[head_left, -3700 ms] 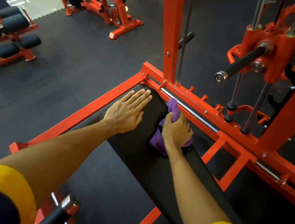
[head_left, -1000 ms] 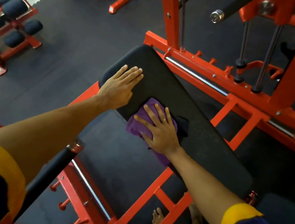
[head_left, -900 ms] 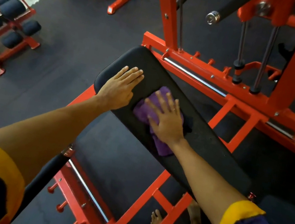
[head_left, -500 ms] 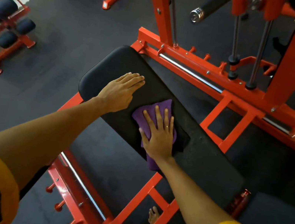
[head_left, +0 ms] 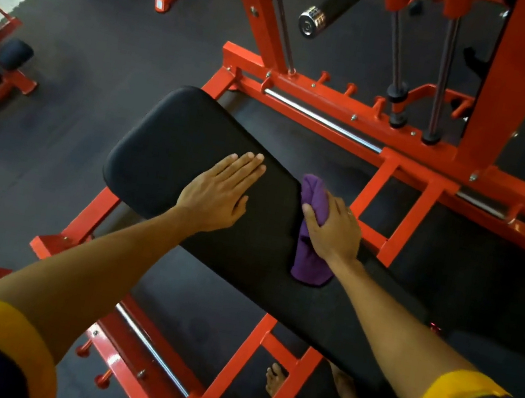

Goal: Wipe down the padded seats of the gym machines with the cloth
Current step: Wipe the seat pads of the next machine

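Head view, looking down over both forearms. The black padded seat [head_left: 164, 154] is lying on the diagonal, its rounded end toward the upper left, inside an orange steel frame [head_left: 310, 94]. The left hand [head_left: 216, 194] is resting palm-down on the top of the seat near its middle, its fingers [head_left: 247, 166] straight, close together and holding nothing. The right hand [head_left: 335, 232] is working at the far long edge of the seat, with the thumb lying across the purple cloth [head_left: 307, 265] and the remaining fingers curling down over the edge, gripping the bunched fabric. The cloth is lying on the seat just to the right of the left hand; one end is sticking out beyond the fingertips, the other is trailing under the wrist onto the pad.

A chrome rod [head_left: 319, 119] is running along the frame rail behind the seat. The capped end of a bar [head_left: 311, 21] is projecting above it. Both upper arms are showing dark sleeves with yellow cuffs [head_left: 458, 388]. A bare foot [head_left: 274, 379] is standing on the dark floor [head_left: 85, 65] between the lower frame members. A machine with roller pads [head_left: 16, 53] is standing well apart at the left.
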The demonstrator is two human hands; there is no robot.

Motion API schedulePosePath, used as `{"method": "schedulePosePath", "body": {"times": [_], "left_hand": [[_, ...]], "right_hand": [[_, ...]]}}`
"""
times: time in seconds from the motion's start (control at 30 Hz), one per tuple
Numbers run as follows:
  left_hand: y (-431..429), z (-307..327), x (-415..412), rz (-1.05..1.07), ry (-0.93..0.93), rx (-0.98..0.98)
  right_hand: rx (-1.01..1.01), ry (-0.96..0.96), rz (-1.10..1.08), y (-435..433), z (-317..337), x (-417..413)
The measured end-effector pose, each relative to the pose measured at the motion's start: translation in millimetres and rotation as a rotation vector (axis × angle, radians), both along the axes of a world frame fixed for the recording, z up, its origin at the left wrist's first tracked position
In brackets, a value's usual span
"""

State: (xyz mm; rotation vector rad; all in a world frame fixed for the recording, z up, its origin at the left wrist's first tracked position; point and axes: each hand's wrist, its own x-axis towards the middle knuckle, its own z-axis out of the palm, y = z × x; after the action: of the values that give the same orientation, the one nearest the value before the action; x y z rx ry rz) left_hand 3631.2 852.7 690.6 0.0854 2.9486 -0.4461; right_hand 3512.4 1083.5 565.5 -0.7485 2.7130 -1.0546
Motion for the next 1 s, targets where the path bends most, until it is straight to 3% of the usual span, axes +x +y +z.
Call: {"method": "schedulePosePath", "body": {"times": [0.17, 0.27, 0.43, 0.57, 0.67, 0.9, 1.0], "left_hand": [[1.9, -2.2, -1.6, 0.017, 0.005, -0.015], [0.9, -1.8, -3.2, 0.01, -0.008, -0.022], [-0.3, -3.8, -3.4, 0.017, -0.012, -0.024], [0.1, -5.6, -2.9, 0.001, 0.019, -0.031], [1.1, -5.4, -2.9, -0.005, 0.022, -0.053], [1.1, -6.3, -4.8, 0.006, 0.016, -0.055], [1.5, -6.2, -1.7, 0.0, 0.018, -0.065]], "right_hand": [[-0.142, 0.019, -0.024, -88.5, 42.0, -0.6], [-0.199, 0.042, -0.002, -94.2, 51.7, 1.4], [-0.056, -0.058, -0.065, -35.2, 15.1, -2.1], [0.062, -0.108, -0.202, -67.7, 27.5, 3.8], [-0.009, -0.116, -0.275, -94.0, 41.8, 30.7], [0.029, 0.118, 0.016, -36.2, 8.9, 102.3], [0.071, 0.03, -0.112, -26.1, 0.6, 92.6]]}}
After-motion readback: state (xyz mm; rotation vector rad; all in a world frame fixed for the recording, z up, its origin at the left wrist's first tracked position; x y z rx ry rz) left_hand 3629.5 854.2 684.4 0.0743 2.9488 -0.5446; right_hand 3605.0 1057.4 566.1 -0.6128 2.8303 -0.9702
